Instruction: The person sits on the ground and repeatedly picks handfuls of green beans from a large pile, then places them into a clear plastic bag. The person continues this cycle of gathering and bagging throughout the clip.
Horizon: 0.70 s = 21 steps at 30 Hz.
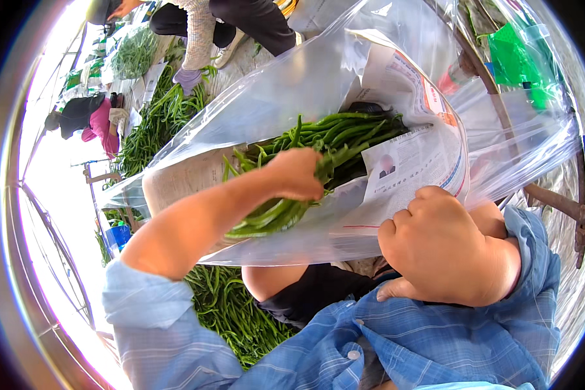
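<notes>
Left hand (297, 173): fingers closed round a bundle of long green peppers (286, 209), inside the newspaper-lined clear plastic bag (292, 84). Right hand (443, 244): fingers clenched on the bag rim. Step, as judged: loading. Next needs: bundle seated beside the peppers already bagged.

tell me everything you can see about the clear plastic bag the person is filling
The clear plastic bag is large, thin and glossy, creased and catching glare. It lies open on its side, mouth toward the person, and is lined with printed newspaper. Long green chili peppers lie inside on the paper. The left hand reaches in, gripping a bundle of peppers. The right hand grips the bag's near edge together with the paper. More green peppers lie heaped on the ground beside and beneath it.
</notes>
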Each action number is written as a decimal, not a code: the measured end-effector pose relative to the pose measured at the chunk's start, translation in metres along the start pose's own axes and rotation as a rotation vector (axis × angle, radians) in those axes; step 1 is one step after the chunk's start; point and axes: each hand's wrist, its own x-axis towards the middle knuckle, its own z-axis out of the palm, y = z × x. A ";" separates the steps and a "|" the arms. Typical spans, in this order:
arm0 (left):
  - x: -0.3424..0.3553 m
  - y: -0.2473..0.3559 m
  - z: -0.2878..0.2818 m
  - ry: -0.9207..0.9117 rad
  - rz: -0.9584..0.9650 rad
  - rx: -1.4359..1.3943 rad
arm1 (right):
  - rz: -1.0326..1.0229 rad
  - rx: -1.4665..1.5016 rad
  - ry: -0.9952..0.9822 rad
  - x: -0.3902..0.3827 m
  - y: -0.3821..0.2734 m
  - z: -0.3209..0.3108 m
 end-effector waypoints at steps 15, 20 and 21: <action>0.205 0.088 0.032 0.357 0.118 0.337 | 0.141 -0.175 -0.049 0.006 -0.003 0.018; 0.211 0.117 0.049 0.244 0.375 0.428 | 0.135 -0.137 -0.021 0.011 -0.002 0.014; 0.210 0.121 0.052 0.218 0.432 0.435 | 0.144 -0.172 -0.062 0.012 -0.003 0.013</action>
